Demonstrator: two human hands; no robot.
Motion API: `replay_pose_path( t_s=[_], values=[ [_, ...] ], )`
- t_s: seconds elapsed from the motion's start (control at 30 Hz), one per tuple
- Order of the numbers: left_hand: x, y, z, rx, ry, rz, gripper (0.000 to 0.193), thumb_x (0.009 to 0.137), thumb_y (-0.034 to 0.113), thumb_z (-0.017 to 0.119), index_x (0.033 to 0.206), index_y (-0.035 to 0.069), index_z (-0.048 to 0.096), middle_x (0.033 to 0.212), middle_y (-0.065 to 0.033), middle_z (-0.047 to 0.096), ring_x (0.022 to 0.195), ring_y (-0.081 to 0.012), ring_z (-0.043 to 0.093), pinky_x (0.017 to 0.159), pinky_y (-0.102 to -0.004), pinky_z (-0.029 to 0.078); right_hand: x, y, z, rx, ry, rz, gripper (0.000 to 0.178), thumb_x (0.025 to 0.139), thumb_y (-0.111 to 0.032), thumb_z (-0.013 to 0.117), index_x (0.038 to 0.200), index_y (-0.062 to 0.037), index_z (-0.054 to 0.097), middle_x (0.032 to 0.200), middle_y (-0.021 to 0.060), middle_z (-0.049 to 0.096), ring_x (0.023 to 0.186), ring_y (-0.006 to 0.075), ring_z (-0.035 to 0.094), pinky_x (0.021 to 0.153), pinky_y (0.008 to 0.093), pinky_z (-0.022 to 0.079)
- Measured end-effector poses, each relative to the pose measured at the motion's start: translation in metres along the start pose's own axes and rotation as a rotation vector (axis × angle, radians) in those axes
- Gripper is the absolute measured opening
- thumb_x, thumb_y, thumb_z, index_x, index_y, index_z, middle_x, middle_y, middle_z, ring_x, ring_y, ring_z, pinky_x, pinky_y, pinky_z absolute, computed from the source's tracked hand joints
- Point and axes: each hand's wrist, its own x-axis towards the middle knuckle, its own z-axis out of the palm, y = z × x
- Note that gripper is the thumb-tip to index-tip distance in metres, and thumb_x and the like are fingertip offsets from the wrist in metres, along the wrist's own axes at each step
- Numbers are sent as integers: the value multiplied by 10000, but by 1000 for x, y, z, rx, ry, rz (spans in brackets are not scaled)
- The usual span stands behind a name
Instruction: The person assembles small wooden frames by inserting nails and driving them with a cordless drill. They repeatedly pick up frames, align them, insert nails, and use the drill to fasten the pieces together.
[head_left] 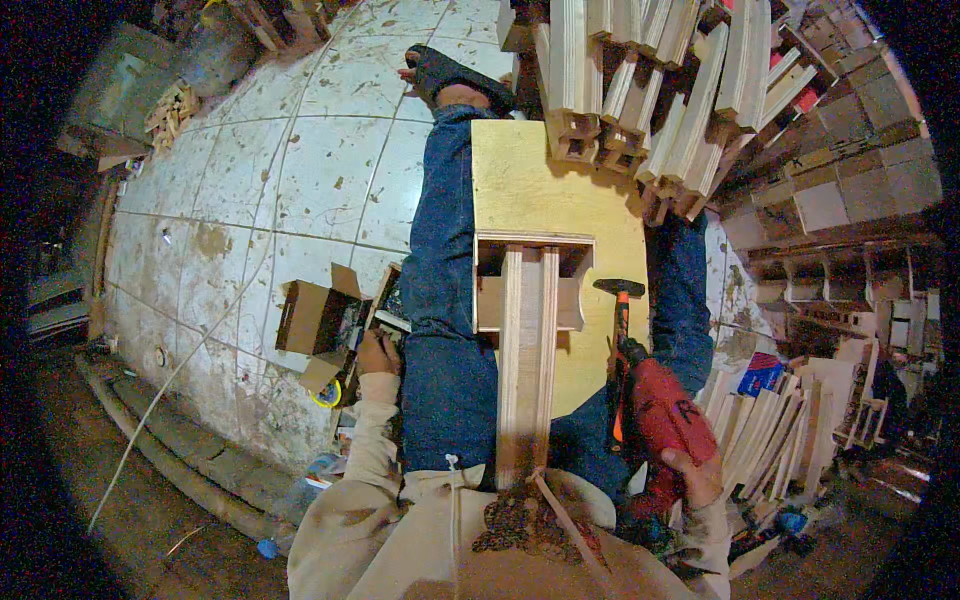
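My right hand (693,475) is wrapped round the handle of a red power drill (672,415), whose chuck points up and left. Beside the drill, a hammer (617,380) with an orange and black handle lies with its head on a yellow board (560,180). Between my legs is a wooden piece (527,360): two long parallel strips run from my body into a box-shaped end (487,310). At my left thigh, my left hand (378,352) is down by a small wooden frame (390,318). Its fingers look curled; what they hold is hidden.
An opened cardboard box (312,318) and a yellow tape roll (326,392) sit on the tiled floor at left. Stacked wooden pieces (640,90) crowd the far right. More strips (765,430) and a blue box (762,374) stand at right. A cable (215,325) crosses the floor.
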Motion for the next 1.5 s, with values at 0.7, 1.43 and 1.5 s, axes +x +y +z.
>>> replay_pose_path(
  t_s=[0.7, 1.43, 1.5],
  values=[
    [20, 295, -85, -2202, -1166, -520, 208, 967, 132, 517, 1059, -46, 569, 837, -148, 637, 702, -270, 643, 678, -371, 523, -41, -165, -1, -921, -262, -121, 973, 513, -392, 878, 1262, 62, 455, 1147, 148, 602, 1045, 244, 610, 922, 372, 483],
    [-7, 332, -77, -2381, -789, -1357, 310, 978, 376, 462, 1226, 196, 508, 1220, -97, 603, 1178, -266, 549, 960, -425, 473, 14, -224, 98, -779, -278, 126, 1036, 567, -416, 870, 1323, 97, 380, 1225, 168, 583, 1103, 237, 587, 964, 357, 453],
    [-3, 331, -77, -2364, -773, -1383, 307, 980, 377, 456, 1220, 192, 508, 1223, -98, 603, 1171, -259, 553, 955, -421, 475, 20, -227, 106, -759, -290, 157, 1041, 569, -413, 872, 1327, 98, 373, 1231, 168, 581, 1100, 235, 589, 955, 352, 461]
  ],
)
